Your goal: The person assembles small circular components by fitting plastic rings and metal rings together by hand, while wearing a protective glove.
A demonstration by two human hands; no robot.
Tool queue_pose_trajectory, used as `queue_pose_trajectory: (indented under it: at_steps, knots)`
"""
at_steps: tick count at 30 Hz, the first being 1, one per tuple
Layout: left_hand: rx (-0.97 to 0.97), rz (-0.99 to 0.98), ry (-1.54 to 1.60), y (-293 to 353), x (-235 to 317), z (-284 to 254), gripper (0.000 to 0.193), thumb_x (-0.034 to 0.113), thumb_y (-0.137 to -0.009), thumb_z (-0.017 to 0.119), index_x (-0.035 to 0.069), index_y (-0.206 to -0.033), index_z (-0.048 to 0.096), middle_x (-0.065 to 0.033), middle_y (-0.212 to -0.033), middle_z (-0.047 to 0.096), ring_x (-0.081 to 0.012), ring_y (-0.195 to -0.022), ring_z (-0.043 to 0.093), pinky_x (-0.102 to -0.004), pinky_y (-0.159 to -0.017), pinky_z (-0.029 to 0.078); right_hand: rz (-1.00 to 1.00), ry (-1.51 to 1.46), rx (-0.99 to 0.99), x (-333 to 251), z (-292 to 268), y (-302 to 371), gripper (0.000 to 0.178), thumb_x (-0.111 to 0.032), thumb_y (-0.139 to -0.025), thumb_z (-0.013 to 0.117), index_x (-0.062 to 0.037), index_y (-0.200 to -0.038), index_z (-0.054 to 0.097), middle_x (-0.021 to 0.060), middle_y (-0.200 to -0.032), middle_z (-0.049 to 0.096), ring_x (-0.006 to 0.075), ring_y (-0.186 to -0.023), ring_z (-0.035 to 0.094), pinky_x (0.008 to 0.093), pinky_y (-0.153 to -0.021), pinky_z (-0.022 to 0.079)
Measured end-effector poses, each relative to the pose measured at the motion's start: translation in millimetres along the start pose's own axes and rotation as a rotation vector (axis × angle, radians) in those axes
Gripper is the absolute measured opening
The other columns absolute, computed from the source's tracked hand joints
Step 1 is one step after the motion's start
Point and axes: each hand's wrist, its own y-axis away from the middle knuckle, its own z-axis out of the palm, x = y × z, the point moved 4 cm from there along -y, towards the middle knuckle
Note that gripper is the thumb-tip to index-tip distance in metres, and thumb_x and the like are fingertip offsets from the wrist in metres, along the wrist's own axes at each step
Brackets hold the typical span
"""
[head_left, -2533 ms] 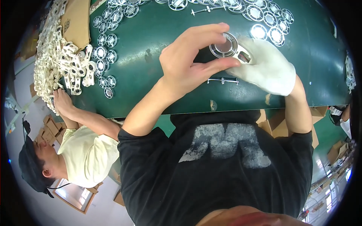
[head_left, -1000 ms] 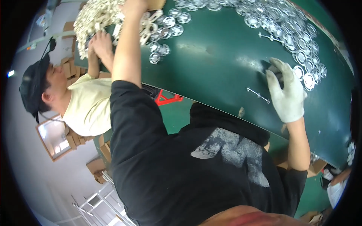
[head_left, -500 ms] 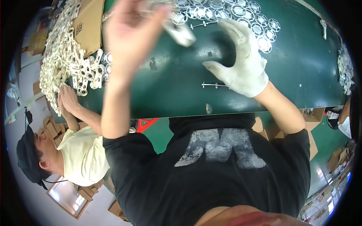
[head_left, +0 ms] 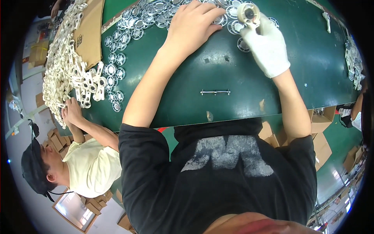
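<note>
My bare left hand (head_left: 194, 27) reaches over a heap of clear-and-silver round wheels (head_left: 157, 18) at the far side of the table. Its thumb and forefinger are apart, around a wheel's edge; whether they touch it I cannot tell. My right hand (head_left: 268, 48), in a white glove, is closed on a white plastic arm with a ring-shaped head (head_left: 247, 15). The ring has a dark centre and is raised over the wheels at the far right. A thin metal rod with small collars (head_left: 215, 92) lies near the table's front edge.
Many white plastic arms (head_left: 58, 74) are piled along the left edge beside a cardboard sheet (head_left: 90, 33). A co-worker's hands (head_left: 72, 111) rest at that pile. More white parts (head_left: 352, 64) lie at the right edge. Cardboard boxes (head_left: 321, 121) stand below the table.
My left hand has moved right and away from the white part, down to the wheels. My right hand, open before, has moved farther up and now grips a white arm.
</note>
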Motion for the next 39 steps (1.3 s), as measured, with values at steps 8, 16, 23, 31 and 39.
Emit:
queue_pose_trajectory:
  at_steps: [8,16,23,31,39]
  knots:
    - [0.247,-0.164,1.023,20,17,-24,0.044,-0.009,-0.081,0.079,0.003,-0.115,0.055,-0.0201,-0.126,0.067,-0.0212,-0.111,0.068,-0.0308,-0.096,0.055,0.038,0.370,-0.233,-9,12,7,0.037,-0.031,-0.085,0.057,-0.0061,-0.111,0.069,0.0219,-0.095,0.072,0.0406,-0.093,0.070,0.0474,-0.084,0.055]
    - [0.197,-0.106,0.669,53,30,-7,0.062,0.003,-0.073,0.088,0.002,-0.128,0.059,-0.0158,-0.122,0.072,-0.0271,-0.138,0.054,-0.0384,-0.103,0.053,-0.186,0.517,-0.355,-27,23,25,0.028,-0.032,-0.083,0.070,-0.0084,-0.098,0.073,0.0166,-0.081,0.073,0.0343,-0.079,0.072,0.0452,-0.072,0.056]
    - [0.217,-0.055,0.385,57,25,-12,0.057,0.018,-0.063,0.094,0.006,-0.115,0.073,-0.0067,-0.111,0.076,-0.0239,-0.104,0.070,-0.0344,-0.087,0.057,-0.139,0.454,-0.489,-18,25,24,0.024,-0.024,-0.083,0.066,-0.0056,-0.097,0.071,0.0178,-0.077,0.070,0.0367,-0.077,0.071,0.0440,-0.072,0.055]
    - [0.319,-0.115,0.382,69,22,-8,0.054,0.018,-0.065,0.096,0.001,-0.111,0.073,-0.0094,-0.109,0.077,-0.0221,-0.095,0.075,-0.0293,-0.081,0.060,0.007,0.134,-0.647,-19,28,24,0.026,-0.017,-0.081,0.059,0.0025,-0.099,0.062,0.0243,-0.081,0.066,0.0421,-0.079,0.067,0.0459,-0.073,0.052]
    - [0.373,0.048,0.417,69,28,-18,0.053,0.015,-0.067,0.094,-0.001,-0.112,0.071,-0.0124,-0.109,0.077,-0.0239,-0.095,0.075,-0.0295,-0.081,0.060,0.319,-0.209,-0.841,-34,22,27,0.036,-0.035,-0.095,0.061,-0.0001,-0.098,0.064,0.0132,-0.072,0.061,0.0243,-0.066,0.060,0.0372,-0.065,0.048]
